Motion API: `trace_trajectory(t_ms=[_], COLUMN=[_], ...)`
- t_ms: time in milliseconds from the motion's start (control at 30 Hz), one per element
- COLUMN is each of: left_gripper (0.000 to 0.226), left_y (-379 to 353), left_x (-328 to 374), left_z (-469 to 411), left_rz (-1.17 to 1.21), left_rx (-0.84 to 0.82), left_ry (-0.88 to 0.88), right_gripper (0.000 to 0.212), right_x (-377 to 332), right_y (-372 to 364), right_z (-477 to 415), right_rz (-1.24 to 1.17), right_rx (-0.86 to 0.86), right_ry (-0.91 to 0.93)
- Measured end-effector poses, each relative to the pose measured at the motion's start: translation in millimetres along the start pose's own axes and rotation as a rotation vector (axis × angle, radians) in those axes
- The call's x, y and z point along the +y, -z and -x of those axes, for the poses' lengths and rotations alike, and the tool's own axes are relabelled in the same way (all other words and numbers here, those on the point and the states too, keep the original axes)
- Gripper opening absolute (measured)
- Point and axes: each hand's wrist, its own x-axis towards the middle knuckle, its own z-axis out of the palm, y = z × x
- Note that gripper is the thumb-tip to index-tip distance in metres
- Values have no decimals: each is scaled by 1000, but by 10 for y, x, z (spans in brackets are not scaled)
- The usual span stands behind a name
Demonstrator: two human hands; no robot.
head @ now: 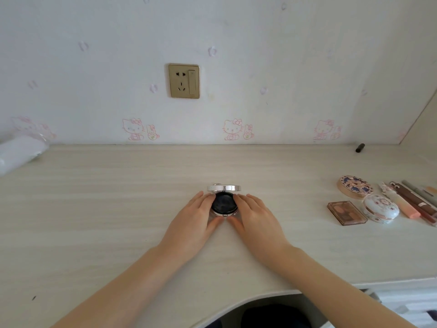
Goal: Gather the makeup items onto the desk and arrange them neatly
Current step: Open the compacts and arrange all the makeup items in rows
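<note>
Both grips clamped on the open compact [224, 204] — left hand [196, 215], right hand [256, 215] — well left of the eyeshadow palette [346, 213].

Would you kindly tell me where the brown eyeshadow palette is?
The brown eyeshadow palette lies flat on the right side of the desk in the head view, just left of the white floral compact.

Bright, even daylight, soft faint shadows; wide-angle bending at edges, slight softness throughout
</note>
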Motion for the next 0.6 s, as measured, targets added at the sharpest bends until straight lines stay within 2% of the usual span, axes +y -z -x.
trace_trajectory(t_ms=[600], left_gripper=[49], left_y=[99], left_x=[-807], left_z=[-893], left_rz=[-16], left_rx=[-32], left_ry=[104], right_gripper=[44], right_x=[-35], right_y=[-335], right_z=[-1251], right_rz=[-101], right_rx=[-64], right_ry=[-3])
